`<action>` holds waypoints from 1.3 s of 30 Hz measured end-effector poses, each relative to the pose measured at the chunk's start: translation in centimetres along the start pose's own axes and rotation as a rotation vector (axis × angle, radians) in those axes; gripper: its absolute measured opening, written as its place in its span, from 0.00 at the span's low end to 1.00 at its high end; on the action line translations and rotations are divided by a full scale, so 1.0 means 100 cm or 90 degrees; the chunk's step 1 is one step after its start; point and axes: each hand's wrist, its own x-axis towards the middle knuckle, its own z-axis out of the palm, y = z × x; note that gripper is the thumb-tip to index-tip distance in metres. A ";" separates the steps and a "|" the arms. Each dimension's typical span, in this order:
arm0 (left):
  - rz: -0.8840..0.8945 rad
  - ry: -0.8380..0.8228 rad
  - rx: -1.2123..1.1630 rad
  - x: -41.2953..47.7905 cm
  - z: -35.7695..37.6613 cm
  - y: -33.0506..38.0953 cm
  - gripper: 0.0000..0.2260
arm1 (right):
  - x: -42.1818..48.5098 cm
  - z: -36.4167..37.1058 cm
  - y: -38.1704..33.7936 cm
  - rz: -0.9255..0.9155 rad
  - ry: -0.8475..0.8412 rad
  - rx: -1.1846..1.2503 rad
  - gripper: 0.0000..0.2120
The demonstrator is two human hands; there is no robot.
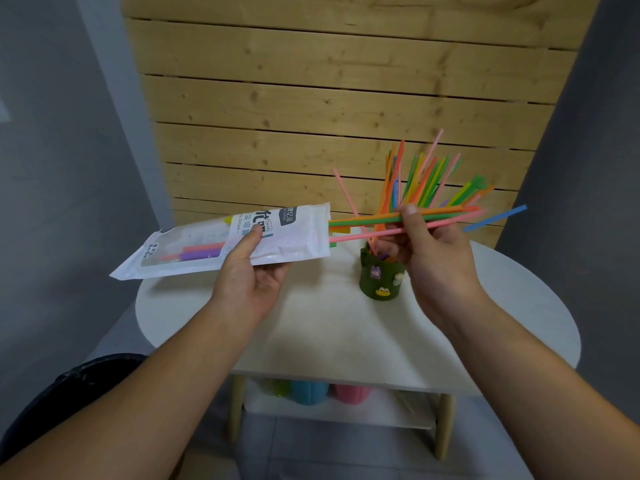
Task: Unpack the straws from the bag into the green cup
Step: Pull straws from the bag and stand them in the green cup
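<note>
A small bundle of straws point(363, 220), orange, green and pink, sticks out of the open mouth of the bag point(298, 237) and runs nearly level to the right. The right hand point(433, 261) pinches this bundle between thumb and curled fingers, the thumb lying on top of the straws. The far ends of the straws reach past the hand. A blue straw point(495, 218) juts out to the right beyond the hand; I cannot tell whether it is held or stands in the cup.

The bag is a long white and clear pouch with printed lettering, held in the air above the left part of the tabletop point(311, 327), its mouth turned to the right and slightly raised. The left hand point(247, 275) grips it from below near the middle, thumb pressed on the printed face and fingers curled beneath. Through the clear end show a few more straws point(199, 253), purple and pink, lying along the bag.

Just below and behind the right hand stands the green cup point(379, 280), upright on the white round tabletop, with small figures stuck on its side. Many standing straws point(426, 181) of pink, orange, green and yellow fan out from it, leaning mostly to the right.

Under the tabletop a lower shelf point(346, 412) carries a blue cup point(308, 392) and a pink cup point(349, 393) side by side, with something green beside them, blurred. Behind the table rises a wall of pale wooden slats point(311, 98).
</note>
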 end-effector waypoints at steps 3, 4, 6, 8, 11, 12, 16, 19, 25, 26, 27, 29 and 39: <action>0.012 0.008 -0.001 0.001 -0.001 0.003 0.14 | 0.002 -0.010 -0.009 -0.012 0.001 0.017 0.12; 0.015 0.011 -0.002 0.002 -0.002 0.004 0.13 | 0.003 -0.013 -0.011 -0.010 0.004 0.032 0.12; 0.019 0.016 -0.004 0.003 -0.002 0.004 0.10 | 0.005 -0.019 -0.015 -0.002 0.012 0.071 0.11; 0.021 0.021 -0.009 0.004 -0.003 0.005 0.09 | 0.006 -0.025 -0.018 0.004 0.021 0.096 0.10; 0.026 0.025 -0.013 0.005 -0.004 0.005 0.08 | 0.008 -0.036 -0.020 -0.007 0.033 0.104 0.11; 0.028 0.026 -0.012 0.005 -0.004 0.005 0.08 | 0.009 -0.041 -0.021 -0.013 0.039 0.107 0.11; 0.034 0.027 -0.013 0.006 -0.005 0.005 0.13 | 0.011 -0.058 -0.025 -0.057 0.090 0.099 0.11; 0.038 0.026 -0.012 0.006 -0.005 0.004 0.15 | 0.012 -0.070 -0.028 -0.091 0.145 0.063 0.12; 0.036 0.023 0.003 0.006 -0.004 -0.001 0.14 | 0.013 -0.087 -0.026 -0.188 0.199 -0.203 0.13; 0.034 0.023 0.008 0.005 -0.003 -0.002 0.13 | 0.013 -0.087 -0.024 -0.193 0.189 -0.238 0.13; 0.032 0.023 0.013 0.005 -0.002 -0.003 0.13 | 0.013 -0.085 -0.022 -0.193 0.175 -0.262 0.13; 0.027 0.021 0.022 0.004 -0.002 -0.005 0.12 | 0.013 -0.082 -0.019 -0.193 0.154 -0.309 0.11; 0.029 0.018 0.029 0.004 -0.003 0.000 0.12 | 0.033 -0.075 -0.018 -0.197 0.200 -0.384 0.16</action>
